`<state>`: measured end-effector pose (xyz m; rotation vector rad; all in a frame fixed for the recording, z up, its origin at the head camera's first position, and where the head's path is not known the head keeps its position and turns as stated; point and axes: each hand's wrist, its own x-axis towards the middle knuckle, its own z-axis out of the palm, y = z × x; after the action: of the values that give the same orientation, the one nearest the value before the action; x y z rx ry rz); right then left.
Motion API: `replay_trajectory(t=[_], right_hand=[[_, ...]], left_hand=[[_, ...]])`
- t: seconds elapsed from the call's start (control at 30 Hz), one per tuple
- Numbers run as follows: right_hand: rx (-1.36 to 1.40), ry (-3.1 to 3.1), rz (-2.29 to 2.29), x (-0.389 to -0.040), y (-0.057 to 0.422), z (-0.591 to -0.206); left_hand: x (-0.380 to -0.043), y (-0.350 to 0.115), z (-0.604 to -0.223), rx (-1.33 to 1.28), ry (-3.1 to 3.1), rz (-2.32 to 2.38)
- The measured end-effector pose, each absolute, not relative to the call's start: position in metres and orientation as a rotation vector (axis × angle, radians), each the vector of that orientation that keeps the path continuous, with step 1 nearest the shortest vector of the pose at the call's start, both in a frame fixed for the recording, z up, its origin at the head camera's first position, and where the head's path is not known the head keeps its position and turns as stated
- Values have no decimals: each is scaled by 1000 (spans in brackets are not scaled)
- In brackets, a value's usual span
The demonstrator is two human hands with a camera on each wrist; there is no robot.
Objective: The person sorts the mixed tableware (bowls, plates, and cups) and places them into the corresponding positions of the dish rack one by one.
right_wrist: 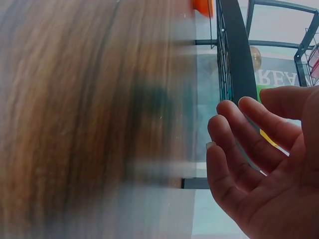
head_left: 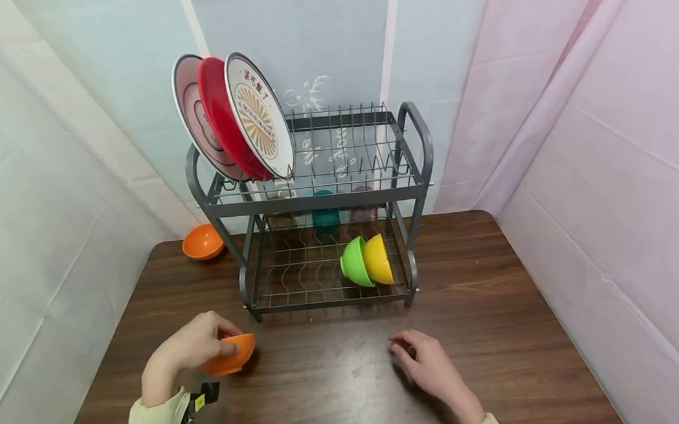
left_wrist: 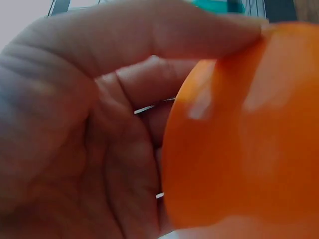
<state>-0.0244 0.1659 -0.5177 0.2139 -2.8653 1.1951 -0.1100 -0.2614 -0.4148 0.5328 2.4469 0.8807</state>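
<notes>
An orange bowl is pinched at its rim by my left hand, at the table's left front; it looks tilted. Up close in the left wrist view, the thumb lies along the orange bowl with the fingers behind it. My right hand is over the table at the right front, holding nothing, its fingers loosely bent. In the right wrist view the right hand appears palm up to the camera, with the rack beyond it. On the rack's lower tier, a green bowl and a yellow bowl lean together on their sides.
A two-tier dark dish rack stands at the back. Its upper tier holds a white patterned plate, a red plate and a pinkish plate. Cups, including a teal one, sit low behind. Another orange bowl stands back left.
</notes>
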Motion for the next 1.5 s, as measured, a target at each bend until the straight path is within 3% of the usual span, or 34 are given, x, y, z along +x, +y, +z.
replay_trajectory(t=[0.5, 0.87, 1.17, 1.5], right_hand=[[519, -2755, 1401, -24, 141, -507], [984, -2597, 1656, -21, 133, -500], [994, -2507, 1887, -18, 132, -494], [878, -2338, 2205, -15, 136, -495]], left_hand=[[-106, -212, -421, 1024, 2074, 1173], [-113, -179, -457, 1277, 1736, 1412], [-107, -156, -495, 1102, 1434, 1822], [-89, -117, -532, 731, 823, 2327]])
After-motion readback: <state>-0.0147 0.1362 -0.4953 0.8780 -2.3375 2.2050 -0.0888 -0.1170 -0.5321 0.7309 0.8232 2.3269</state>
